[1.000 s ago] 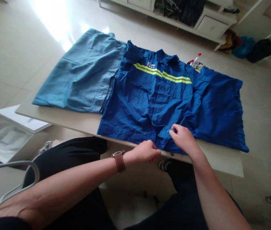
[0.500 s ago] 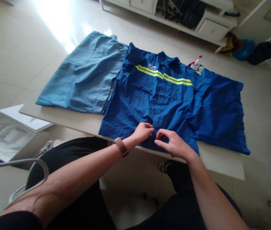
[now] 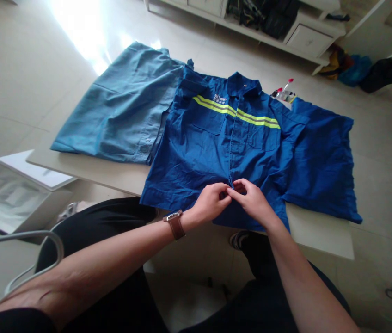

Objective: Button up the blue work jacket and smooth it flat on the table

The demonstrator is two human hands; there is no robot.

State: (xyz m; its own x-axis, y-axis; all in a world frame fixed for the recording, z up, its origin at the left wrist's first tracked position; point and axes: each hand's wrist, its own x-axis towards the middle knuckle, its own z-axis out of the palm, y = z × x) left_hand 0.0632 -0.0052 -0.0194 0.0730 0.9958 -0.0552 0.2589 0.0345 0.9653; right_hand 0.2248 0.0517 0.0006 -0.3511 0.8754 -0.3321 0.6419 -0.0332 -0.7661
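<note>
A blue short-sleeved work shirt (image 3: 210, 152) with a yellow-green reflective band lies front up, its collar away from me. At the lower part of its front placket, my left hand (image 3: 213, 200) pinches the cloth edge. My right hand (image 3: 248, 196) meets it there, thumb and fingers closed on the same placket. The fingertips touch, and whatever small part lies between them is hidden. A brown-strapped watch (image 3: 175, 224) is on my left wrist. The shirt's lower hem hangs over the near edge of the board (image 3: 324, 231).
Left of the shirt lies a folded grey-blue garment (image 3: 113, 111); to the right, more dark blue cloth (image 3: 324, 162). Bottles with red caps (image 3: 288, 88) stand behind. A white box (image 3: 19, 194) sits at left, near a grey curved tube (image 3: 57, 245). A white cabinet (image 3: 199, 14) stands beyond.
My hands, apart before, have come together at the placket and lifted it slightly. The left hand moved right, and the shirt front shifted and rose a little with them.
</note>
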